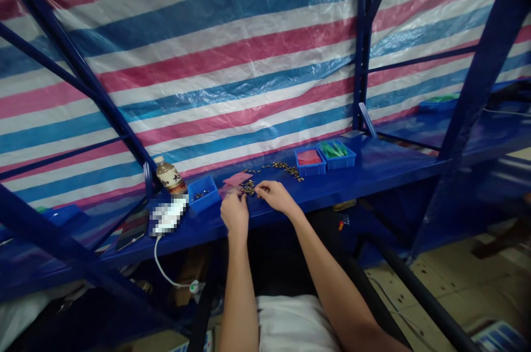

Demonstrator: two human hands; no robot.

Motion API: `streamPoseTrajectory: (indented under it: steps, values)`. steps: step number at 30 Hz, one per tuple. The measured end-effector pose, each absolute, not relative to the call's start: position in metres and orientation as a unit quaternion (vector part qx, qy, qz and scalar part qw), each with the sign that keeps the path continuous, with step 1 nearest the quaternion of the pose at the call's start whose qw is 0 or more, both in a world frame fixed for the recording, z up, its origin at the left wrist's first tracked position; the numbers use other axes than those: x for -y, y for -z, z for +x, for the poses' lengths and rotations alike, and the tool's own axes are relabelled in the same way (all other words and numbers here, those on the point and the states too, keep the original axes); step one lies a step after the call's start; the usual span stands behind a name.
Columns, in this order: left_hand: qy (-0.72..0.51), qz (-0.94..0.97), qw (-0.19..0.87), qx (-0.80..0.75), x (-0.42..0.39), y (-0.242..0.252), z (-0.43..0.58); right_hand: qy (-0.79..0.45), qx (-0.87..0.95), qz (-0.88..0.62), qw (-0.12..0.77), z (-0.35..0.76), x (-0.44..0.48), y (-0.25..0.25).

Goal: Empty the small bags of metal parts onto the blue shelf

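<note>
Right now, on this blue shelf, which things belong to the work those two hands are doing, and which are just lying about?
Part of the work:
left hand
right hand
small dark metal parts
pink sheet
blue bin of dark parts

Just lying about:
plastic bottle
phone
white cable

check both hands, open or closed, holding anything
Left hand: closed, seems to pinch the pink bag.
Right hand: closed by the metal parts, holding cannot be told.
</note>
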State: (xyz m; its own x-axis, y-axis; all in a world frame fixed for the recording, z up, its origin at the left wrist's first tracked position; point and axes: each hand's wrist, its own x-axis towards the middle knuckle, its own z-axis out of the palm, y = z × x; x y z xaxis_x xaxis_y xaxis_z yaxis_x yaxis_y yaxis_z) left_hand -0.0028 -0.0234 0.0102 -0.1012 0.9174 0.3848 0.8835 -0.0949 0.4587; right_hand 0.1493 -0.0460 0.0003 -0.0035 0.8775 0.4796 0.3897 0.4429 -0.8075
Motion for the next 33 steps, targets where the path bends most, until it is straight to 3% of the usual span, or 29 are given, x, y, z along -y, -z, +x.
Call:
streamPoseTrajectory:
  steps: [9,18,33]
  values:
    - [-0.382,0.683,0.029,-0.621,0.015,0.003,-0.01,-0.227,0.668,-0.481,0.52,0.148,0.047,0.0]
    - [-0.588,0.631,0.219,-0.457,0.015,0.014,-0.003,-0.228,0.697,-0.449,0.511,0.148,0.048,0.002]
    - [-0.602,0.585,0.355,-0.411,0.017,0.01,0.0,-0.227,0.69,-0.434,0.532,0.148,0.046,0.003]
